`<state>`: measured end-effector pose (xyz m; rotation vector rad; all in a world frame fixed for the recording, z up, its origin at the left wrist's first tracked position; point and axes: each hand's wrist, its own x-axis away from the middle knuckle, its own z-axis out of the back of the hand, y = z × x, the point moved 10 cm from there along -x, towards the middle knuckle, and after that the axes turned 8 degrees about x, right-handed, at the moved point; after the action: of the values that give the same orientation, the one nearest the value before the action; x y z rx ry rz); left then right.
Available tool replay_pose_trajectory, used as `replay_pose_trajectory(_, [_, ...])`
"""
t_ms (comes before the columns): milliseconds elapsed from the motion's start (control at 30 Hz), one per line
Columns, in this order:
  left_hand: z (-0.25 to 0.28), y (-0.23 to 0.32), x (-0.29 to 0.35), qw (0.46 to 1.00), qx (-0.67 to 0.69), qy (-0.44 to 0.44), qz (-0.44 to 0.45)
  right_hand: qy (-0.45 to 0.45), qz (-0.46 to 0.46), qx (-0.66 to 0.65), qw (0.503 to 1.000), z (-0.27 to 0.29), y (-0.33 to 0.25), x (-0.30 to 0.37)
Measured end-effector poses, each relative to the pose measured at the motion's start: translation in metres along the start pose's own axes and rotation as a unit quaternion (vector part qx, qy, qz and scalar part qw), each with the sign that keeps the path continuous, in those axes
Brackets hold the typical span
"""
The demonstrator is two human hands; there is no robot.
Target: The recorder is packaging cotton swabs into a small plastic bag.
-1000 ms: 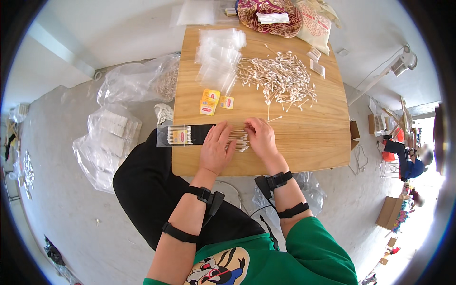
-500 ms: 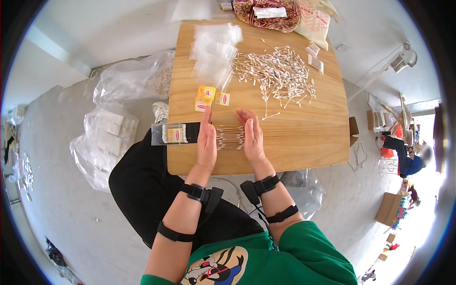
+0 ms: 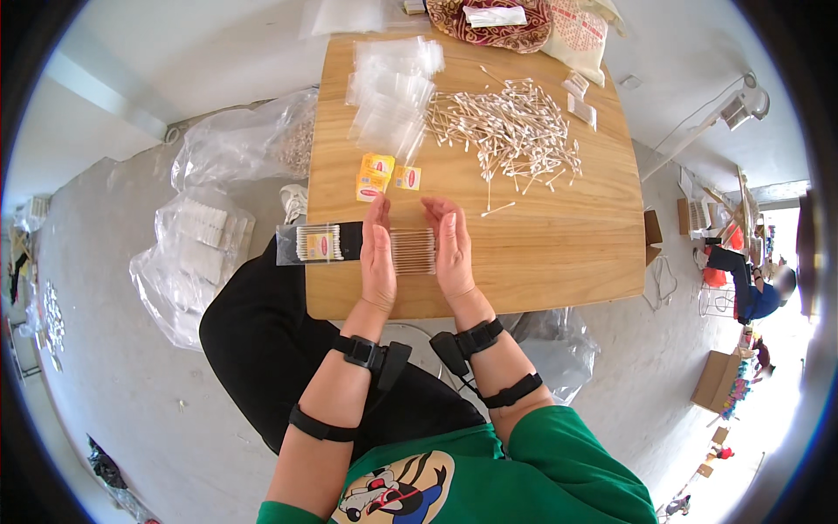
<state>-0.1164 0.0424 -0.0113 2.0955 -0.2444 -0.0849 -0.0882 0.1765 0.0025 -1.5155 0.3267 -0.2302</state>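
Note:
A row of cotton swabs (image 3: 413, 251) lies side by side on the wooden table (image 3: 541, 253), their sticks running left to right. My left hand (image 3: 378, 258) stands on edge at the row's left end, fingers stretched out. Facing it, my right hand (image 3: 452, 253) is upright at the right end with its fingers straight. Both palms touch or nearly touch the swab tips, hiding them. To the left, a clear bag of cotton swabs with a yellow card (image 3: 320, 243) rests on a black strip (image 3: 350, 240) at the table's edge. Beyond my left hand are several yellow cards (image 3: 375, 173).
A big loose pile of cotton swabs (image 3: 515, 131) covers the far right of the table, with clear plastic bags (image 3: 393, 96) to its left. Cloth bags (image 3: 576, 35) sit at the back. Large plastic sacks (image 3: 196, 253) stand on the floor at left. A person (image 3: 759, 293) sits far right.
My right hand has moved left, closer to my left hand. The swabs between them have come into a tighter, more even row.

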Motion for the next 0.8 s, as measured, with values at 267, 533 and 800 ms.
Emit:
replay_pose_trajectory(267, [-0.013,0.038,0.013,0.885,-0.425,-0.116,-0.151,0.063,0.017,0.011,0.998,0.046,-0.003,0.021])
replay_pose_trajectory(533, [-0.032,0.013,0.026,0.696,-0.682,-0.15,-0.169,-0.039,0.18,0.375,0.909,0.039,-0.04,0.048])
replay_pose_trajectory(800, [-0.032,0.008,0.026,0.688,-0.691,-0.151,-0.16,-0.041,0.195,0.401,0.894,0.031,-0.045,0.051])
